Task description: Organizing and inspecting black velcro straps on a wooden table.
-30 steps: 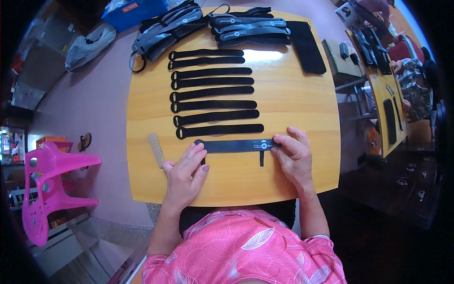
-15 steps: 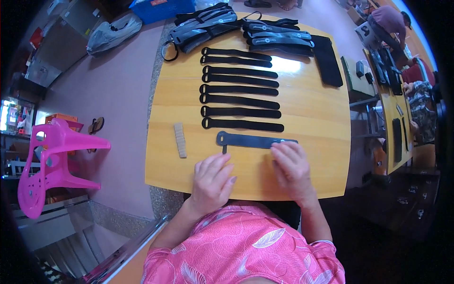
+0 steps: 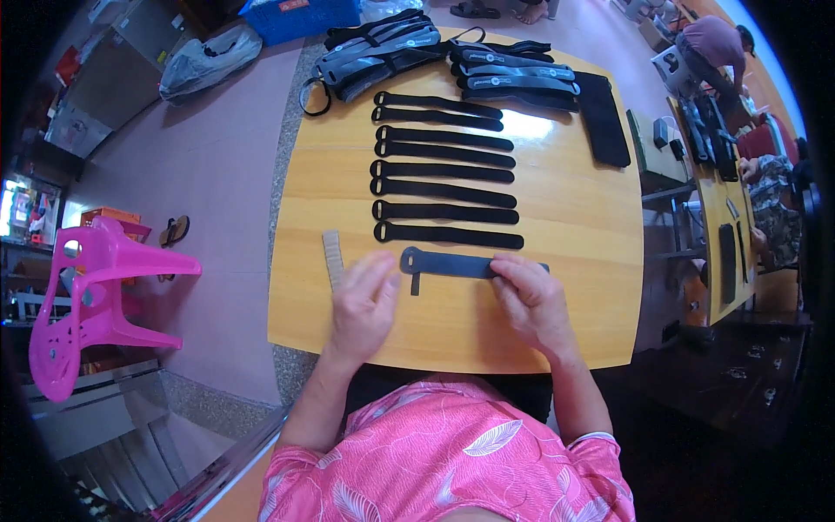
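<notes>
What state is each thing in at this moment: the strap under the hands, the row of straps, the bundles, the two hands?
Dark strap: flat on the wooden table, right end pinned.
Right hand: fingers pressing on that strap's right part.
Left hand: flat on the table, beside the strap's looped end; contact unclear.
Row of black straps: laid out flat, parallel.
Strap bundles: stacked at the far edge.
Small grey strip: lying flat, untouched.

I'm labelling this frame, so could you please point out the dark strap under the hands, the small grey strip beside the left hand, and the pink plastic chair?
dark strap (image 3: 452,264), head view, bare middle of its length between the hands.
grey strip (image 3: 332,257), head view, its middle.
pink plastic chair (image 3: 87,296), head view, its seat.
</notes>
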A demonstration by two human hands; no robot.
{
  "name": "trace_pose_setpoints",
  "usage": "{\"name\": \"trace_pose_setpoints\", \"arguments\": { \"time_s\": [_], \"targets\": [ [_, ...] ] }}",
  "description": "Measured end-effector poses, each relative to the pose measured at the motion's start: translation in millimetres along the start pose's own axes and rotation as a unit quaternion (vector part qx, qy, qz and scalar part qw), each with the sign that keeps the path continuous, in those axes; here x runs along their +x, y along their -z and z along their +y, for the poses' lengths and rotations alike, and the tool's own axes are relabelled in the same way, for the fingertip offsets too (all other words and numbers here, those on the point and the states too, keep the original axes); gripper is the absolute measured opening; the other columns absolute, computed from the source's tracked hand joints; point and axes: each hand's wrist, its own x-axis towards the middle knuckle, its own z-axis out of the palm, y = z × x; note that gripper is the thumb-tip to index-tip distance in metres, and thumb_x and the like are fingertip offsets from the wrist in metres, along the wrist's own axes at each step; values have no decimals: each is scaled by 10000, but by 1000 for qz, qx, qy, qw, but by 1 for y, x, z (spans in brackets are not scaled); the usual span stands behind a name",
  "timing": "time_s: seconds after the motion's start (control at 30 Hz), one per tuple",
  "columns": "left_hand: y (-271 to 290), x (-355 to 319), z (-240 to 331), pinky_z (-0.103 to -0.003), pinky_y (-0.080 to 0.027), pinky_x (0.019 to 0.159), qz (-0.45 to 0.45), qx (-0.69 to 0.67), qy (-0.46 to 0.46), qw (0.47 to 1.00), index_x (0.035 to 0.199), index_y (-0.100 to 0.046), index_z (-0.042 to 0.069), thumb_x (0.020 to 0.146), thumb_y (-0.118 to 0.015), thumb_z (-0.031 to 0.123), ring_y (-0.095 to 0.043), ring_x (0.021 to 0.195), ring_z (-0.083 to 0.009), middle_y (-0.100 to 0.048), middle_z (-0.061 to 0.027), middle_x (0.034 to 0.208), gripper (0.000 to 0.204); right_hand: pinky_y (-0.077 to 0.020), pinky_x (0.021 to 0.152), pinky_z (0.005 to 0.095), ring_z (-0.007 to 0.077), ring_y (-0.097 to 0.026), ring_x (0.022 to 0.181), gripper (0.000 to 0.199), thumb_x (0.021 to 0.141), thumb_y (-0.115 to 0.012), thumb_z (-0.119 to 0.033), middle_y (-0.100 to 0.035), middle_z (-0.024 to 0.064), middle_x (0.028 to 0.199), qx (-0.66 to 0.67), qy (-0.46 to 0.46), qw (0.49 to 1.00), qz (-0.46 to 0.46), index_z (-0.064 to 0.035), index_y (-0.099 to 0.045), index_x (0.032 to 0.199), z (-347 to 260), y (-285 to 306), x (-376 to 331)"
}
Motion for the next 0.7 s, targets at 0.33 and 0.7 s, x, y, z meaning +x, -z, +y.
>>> {"name": "trace_pose_setpoints", "arguments": {
  "time_s": [0.33, 0.7],
  "targets": [
    [-3, 52, -11, -419, -403, 803, -1, 253, -28, 967, 957, -662, 39, 730, -748, 73, -549, 928, -302, -563, -118, 928, 245, -482, 738, 416, 325, -569, 850, 196, 770, -707, -48, -587, 137, 872, -164, -16, 985, 43, -31, -648, 956, 31, -9, 27],
    [8, 46, 3, -372, -444, 716, 31, 100, -44, 994, 882, -606, 22, 764, -661, -65, -568, 799, -292, -575, -113, 842, 156, -450, 683, 418, 321, -533, 807, 132, 761, -679, 1, -525, 132, 827, -119, -12, 991, 53, -47, -591, 847, 27, 4, 28]
  ]
}}
